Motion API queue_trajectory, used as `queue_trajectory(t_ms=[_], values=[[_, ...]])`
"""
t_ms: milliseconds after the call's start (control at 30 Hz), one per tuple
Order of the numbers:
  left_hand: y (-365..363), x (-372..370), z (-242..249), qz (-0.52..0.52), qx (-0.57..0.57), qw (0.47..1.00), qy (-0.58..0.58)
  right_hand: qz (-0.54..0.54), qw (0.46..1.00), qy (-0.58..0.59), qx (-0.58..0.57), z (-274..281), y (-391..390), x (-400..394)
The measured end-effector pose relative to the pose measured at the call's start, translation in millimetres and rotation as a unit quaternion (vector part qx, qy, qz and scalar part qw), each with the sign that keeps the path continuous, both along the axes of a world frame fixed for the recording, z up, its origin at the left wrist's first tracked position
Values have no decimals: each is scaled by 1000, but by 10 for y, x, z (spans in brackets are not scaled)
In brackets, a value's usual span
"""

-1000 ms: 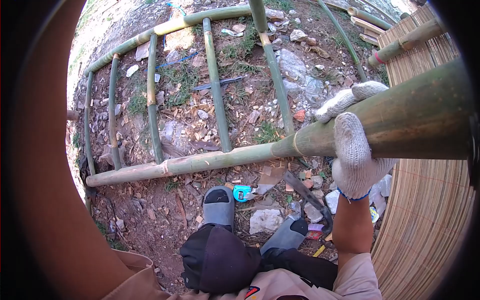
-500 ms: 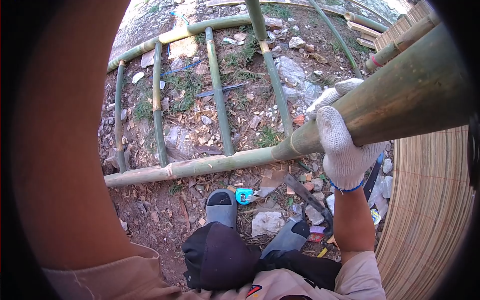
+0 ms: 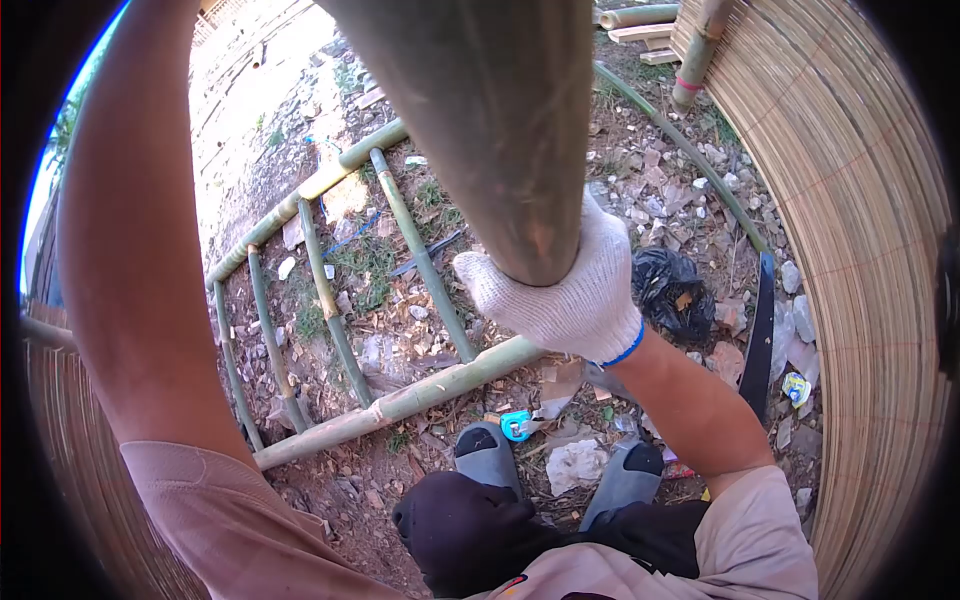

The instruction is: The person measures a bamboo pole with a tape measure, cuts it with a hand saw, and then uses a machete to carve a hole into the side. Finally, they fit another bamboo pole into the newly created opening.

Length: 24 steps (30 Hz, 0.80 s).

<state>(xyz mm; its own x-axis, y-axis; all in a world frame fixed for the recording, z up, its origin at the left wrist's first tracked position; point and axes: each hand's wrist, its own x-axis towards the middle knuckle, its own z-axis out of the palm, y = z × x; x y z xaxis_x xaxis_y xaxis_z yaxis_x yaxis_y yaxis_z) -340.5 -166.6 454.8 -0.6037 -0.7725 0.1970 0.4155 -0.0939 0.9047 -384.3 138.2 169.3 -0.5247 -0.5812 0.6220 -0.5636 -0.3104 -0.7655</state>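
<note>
My right hand [image 3: 565,290], in a white knit glove with a blue cuff, is closed around a thick green bamboo pole [image 3: 480,130]. The pole rises from the glove past the top edge, very close to the camera. Below and left of the glove lies a ladder-like bamboo frame, its near rail [image 3: 430,390] running up behind the glove and its far rail [image 3: 290,215] joined to it by several rungs [image 3: 335,320]. My left arm [image 3: 150,270] reaches up along the left side; its hand is beyond the top of the view.
Near my slippers [image 3: 490,465] lies a turquoise tape measure [image 3: 517,426]. A black plastic bag [image 3: 675,295] and a long dark blade [image 3: 762,340] are on the stony ground to the right. A slatted bamboo screen [image 3: 870,330] stands along the right side.
The view has shifted, and the thick bamboo now extends toward the top middle instead of the right. My gloved right hand appears farther left, still gripping. More of my left arm shows.
</note>
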Motion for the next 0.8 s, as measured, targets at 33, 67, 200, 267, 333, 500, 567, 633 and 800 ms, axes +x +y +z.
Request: queue_trajectory(t_ms=[33, 67, 200, 267, 333, 500, 567, 633, 800], values=[[-117, -15, 97, -14, -1, 1000, -19, 15, 999, -15, -39, 7, -16, -4], [-230, -51, 206, -27, -4, 999, -37, 2, 999, -27, -24, 41, 13, 26], [-777, -104, 600, -69, -1, 992, -104, -31, 996, -47, -68, 28, -51, 76], [-914, -177, 701, -68, 2, 989, -135, -27, 996, -72, -47, 13, -64, 122], [-988, -166, 741, -52, 8, 986, -161, -12, 996, -83, -28, 25, -23, 134], [-704, -149, 795, 10, 17, 981, -193, 17, 994, -103, -39, -8, -28, 140], [-434, -170, 715, 29, 19, 983, -181, 44, 993, -106, -26, 0, -26, 147], [-409, -156, 727, 24, 24, 983, -182, 57, 989, -128, -46, -16, -10, 142], [-370, -171, 758, 3, 51, 979, -195, 72, 983, -138, -101, -8, -12, 86]])
